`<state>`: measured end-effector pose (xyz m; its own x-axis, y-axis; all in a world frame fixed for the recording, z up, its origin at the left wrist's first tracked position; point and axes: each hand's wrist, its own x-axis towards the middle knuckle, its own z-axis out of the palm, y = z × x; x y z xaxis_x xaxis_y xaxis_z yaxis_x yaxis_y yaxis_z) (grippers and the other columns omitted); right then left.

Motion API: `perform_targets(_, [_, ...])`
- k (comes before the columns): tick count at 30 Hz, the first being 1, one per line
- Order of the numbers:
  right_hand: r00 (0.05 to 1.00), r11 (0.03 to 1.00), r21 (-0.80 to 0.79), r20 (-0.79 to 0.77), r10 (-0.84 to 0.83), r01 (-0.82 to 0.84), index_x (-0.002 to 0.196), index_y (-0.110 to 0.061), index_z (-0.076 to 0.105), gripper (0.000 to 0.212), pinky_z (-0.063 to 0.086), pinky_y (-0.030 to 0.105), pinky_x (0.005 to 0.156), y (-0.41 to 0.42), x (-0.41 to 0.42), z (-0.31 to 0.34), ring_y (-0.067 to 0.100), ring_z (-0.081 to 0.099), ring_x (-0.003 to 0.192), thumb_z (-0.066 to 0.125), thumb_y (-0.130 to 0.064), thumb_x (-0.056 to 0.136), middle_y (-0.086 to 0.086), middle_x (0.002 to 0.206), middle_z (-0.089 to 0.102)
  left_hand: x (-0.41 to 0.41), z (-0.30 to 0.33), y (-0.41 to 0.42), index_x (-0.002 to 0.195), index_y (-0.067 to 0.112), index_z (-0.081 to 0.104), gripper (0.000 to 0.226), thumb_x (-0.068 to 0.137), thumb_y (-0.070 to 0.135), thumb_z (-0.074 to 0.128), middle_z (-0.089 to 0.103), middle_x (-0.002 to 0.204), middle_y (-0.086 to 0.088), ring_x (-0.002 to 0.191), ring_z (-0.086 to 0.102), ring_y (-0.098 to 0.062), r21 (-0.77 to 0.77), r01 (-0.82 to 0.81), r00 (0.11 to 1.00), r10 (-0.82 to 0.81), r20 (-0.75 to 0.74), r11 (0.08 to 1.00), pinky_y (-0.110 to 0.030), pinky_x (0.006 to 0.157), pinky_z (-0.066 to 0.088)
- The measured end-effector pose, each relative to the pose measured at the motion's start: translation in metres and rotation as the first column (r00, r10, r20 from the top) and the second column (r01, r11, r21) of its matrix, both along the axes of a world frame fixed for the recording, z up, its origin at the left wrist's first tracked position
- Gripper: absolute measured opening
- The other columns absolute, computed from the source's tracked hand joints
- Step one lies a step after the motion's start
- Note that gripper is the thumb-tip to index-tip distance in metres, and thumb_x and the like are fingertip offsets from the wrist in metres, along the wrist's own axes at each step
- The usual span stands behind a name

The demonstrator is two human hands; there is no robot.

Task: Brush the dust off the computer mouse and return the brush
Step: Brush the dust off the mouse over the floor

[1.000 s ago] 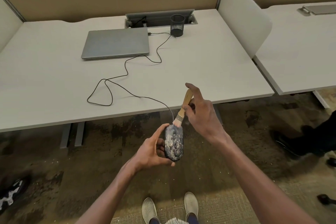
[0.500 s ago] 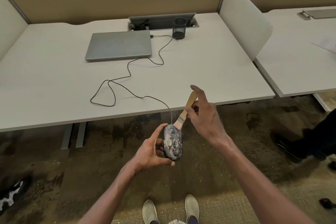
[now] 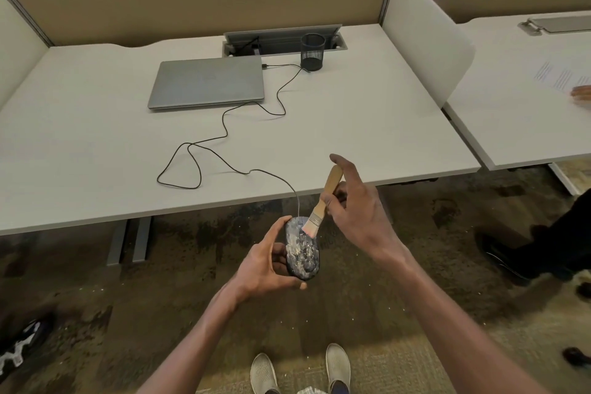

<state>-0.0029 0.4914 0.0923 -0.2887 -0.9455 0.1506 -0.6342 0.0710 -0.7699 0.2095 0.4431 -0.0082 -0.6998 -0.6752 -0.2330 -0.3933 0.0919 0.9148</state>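
A dark computer mouse [image 3: 303,254], speckled with pale dust, is held over the floor in front of the desk edge, gripped from the left side by my left hand [image 3: 267,269]. My right hand [image 3: 358,211] holds a small wooden-handled brush [image 3: 321,205] by its handle, index finger stretched along the top. The pale bristles touch the mouse's front end near the wheel. A thin black cable [image 3: 224,137] runs from the mouse up over the desk to the laptop.
On the white desk [image 3: 367,125] lie a shut grey laptop [image 3: 208,81] and a black mesh pen cup [image 3: 312,52]. A white divider [image 3: 425,38] separates a second desk, where another person's hand [image 3: 580,94] rests. Dust specks dot the carpet by my shoes [image 3: 300,368].
The brush head has stayed at the mouse's front end, shifting slightly to its right side. My view tilted a little; another person's hand appeared at the right desk.
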Motion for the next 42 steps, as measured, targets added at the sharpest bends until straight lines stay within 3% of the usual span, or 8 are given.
perform_targets(6, [0.999, 0.999, -0.006, -0.01, -0.036, 0.036, 0.149, -0.028, 0.029, 0.066, 0.063, 0.038, 0.065, -0.002, 0.002, -0.002, 0.015, 0.071, 0.067, 0.067, -0.015, 0.097, 0.003, 0.078, 0.071, -0.002, -0.001, 0.001, 0.153, 0.047, 0.015, 0.126, 0.058, 0.025, 0.096, 0.07, 0.109, 0.014, 0.103, 0.068, 0.004, 0.003, 0.01, 1.0, -0.01, -0.008, 1.0, -0.01, 0.079, 0.054])
perform_targets(10, [0.994, 0.991, -0.069, 0.026, -0.11, 0.111, 0.142, -0.026, 0.033, 0.058, 0.061, 0.044, 0.062, -0.001, 0.0, -0.002, 0.021, 0.073, 0.066, 0.067, -0.014, 0.097, 0.007, 0.079, 0.073, -0.002, -0.002, 0.001, 0.151, 0.05, 0.016, 0.125, 0.058, 0.024, 0.096, 0.073, 0.107, 0.009, 0.101, 0.07, -0.002, 0.006, 0.005, 1.0, -0.004, -0.015, 1.0, -0.014, 0.082, 0.056])
perform_targets(18, [0.997, 0.999, -0.037, -0.073, 0.004, -0.007, 0.148, -0.026, 0.03, 0.063, 0.057, 0.045, 0.057, -0.01, -0.001, 0.0, 0.02, 0.065, 0.058, 0.064, -0.009, 0.098, 0.005, 0.07, 0.066, -0.004, 0.001, -0.001, 0.151, 0.048, 0.017, 0.124, 0.059, 0.024, 0.096, 0.071, 0.107, 0.011, 0.101, 0.069, 0.001, -0.012, 0.03, 1.0, -0.03, -0.001, 0.999, -0.011, 0.08, 0.055])
perform_targets(21, [0.993, 0.996, -0.087, -0.116, -0.006, -0.004, 0.146, -0.025, 0.031, 0.061, 0.054, 0.037, 0.048, -0.012, -0.002, 0.001, 0.013, 0.061, 0.051, 0.064, -0.008, 0.098, 0.003, 0.068, 0.064, -0.004, 0.003, -0.001, 0.153, 0.045, 0.018, 0.125, 0.059, 0.02, 0.097, 0.072, 0.106, 0.008, 0.098, 0.071, -0.001, -0.013, 0.028, 1.0, -0.028, 0.001, 1.0, -0.013, 0.079, 0.056])
perform_targets(26, [0.997, 0.998, -0.052, -0.067, 0.036, -0.04, 0.15, -0.025, 0.03, 0.065, 0.051, 0.019, 0.052, -0.02, 0.0, 0.002, 0.007, 0.06, 0.054, 0.065, -0.009, 0.098, -0.001, 0.068, 0.065, -0.005, 0.005, -0.004, 0.153, 0.041, 0.02, 0.124, 0.059, 0.017, 0.097, 0.073, 0.109, 0.002, 0.101, 0.072, -0.008, -0.012, 0.018, 1.0, -0.018, -0.016, 1.0, -0.017, 0.083, 0.058])
perform_targets(31, [0.987, 0.998, -0.009, -0.147, -0.065, 0.064, 0.153, -0.021, 0.027, 0.065, 0.059, 0.038, 0.054, -0.021, -0.011, 0.0, 0.018, 0.065, 0.055, 0.062, -0.009, 0.099, 0.005, 0.068, 0.067, -0.001, 0.004, -0.006, 0.154, 0.04, 0.019, 0.125, 0.059, 0.019, 0.097, 0.075, 0.109, 0.0, 0.101, 0.073, -0.009, -0.01, 0.006, 1.0, -0.006, -0.026, 1.0, -0.021, 0.09, 0.057])
perform_targets(36, [0.995, 0.995, -0.041, -0.024, -0.094, 0.093, 0.15, -0.028, 0.028, 0.066, 0.059, 0.03, 0.061, -0.02, -0.011, -0.002, 0.016, 0.069, 0.062, 0.066, -0.012, 0.098, 0.005, 0.075, 0.071, 0.0, 0.004, -0.01, 0.153, 0.042, 0.018, 0.125, 0.058, 0.02, 0.097, 0.074, 0.109, 0.001, 0.101, 0.072, -0.007, 0.002, -0.006, 0.999, 0.007, -0.033, 1.0, -0.014, 0.084, 0.056])
perform_targets(42, [0.994, 0.994, 0.006, 0.001, -0.113, 0.113, 0.149, -0.027, 0.029, 0.065, 0.061, 0.039, 0.062, -0.017, -0.008, -0.006, 0.017, 0.07, 0.065, 0.066, -0.012, 0.098, 0.004, 0.077, 0.071, 0.0, 0.001, -0.01, 0.15, 0.05, 0.018, 0.125, 0.056, 0.028, 0.097, 0.073, 0.11, 0.002, 0.103, 0.072, -0.005, -0.007, -0.016, 0.999, 0.016, -0.04, 1.0, -0.01, 0.085, 0.054])
